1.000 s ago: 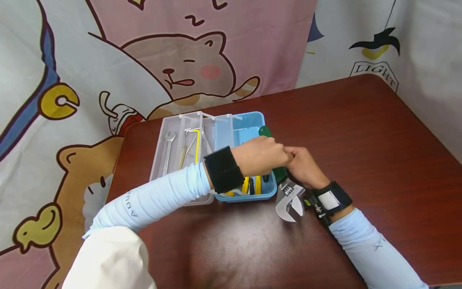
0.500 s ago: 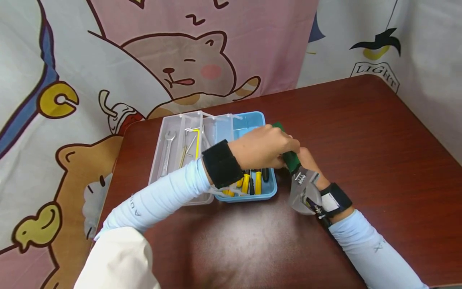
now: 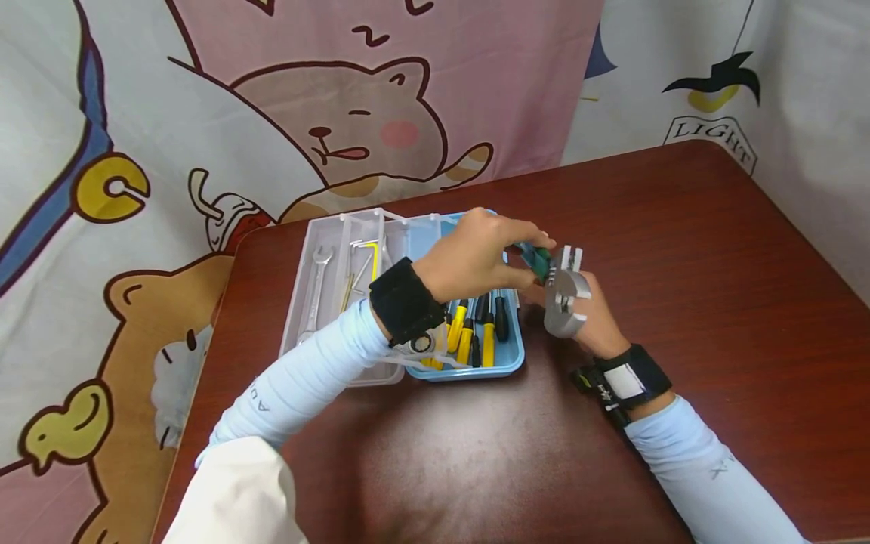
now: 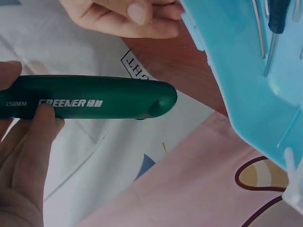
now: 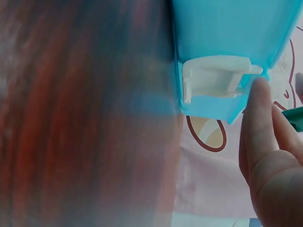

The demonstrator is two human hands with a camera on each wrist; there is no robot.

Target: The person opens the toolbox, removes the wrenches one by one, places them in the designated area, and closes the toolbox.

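My left hand (image 3: 472, 253) pinches the green handle of an adjustable wrench (image 3: 566, 302) between thumb and fingers, above the right side of the blue toolbox (image 3: 515, 355). The steel head points toward the camera in the head view. Up close in the left wrist view, the handle (image 4: 128, 97) bears white lettering, and the left fingers hold it near one end. My right hand (image 3: 601, 321) lies behind the wrench head, partly hidden by it. In the right wrist view the right hand (image 5: 270, 161) has its fingers extended beside the box's white latch (image 5: 215, 75), holding nothing.
Inside the box lie several yellow-and-black screwdrivers (image 3: 488, 340). The clear divided lid tray (image 3: 292, 325) opens to the left, with a combination wrench (image 3: 316, 291) and hex keys (image 3: 370, 261) in it. Beneath everything is a brown table (image 3: 680, 249); a printed cloth (image 3: 530, 75) hangs behind.
The left hand has lifted and turned the adjustable wrench, its head rising from beside the box's front corner toward the camera. The right hand, earlier close against the left, now sits apart behind the wrench.
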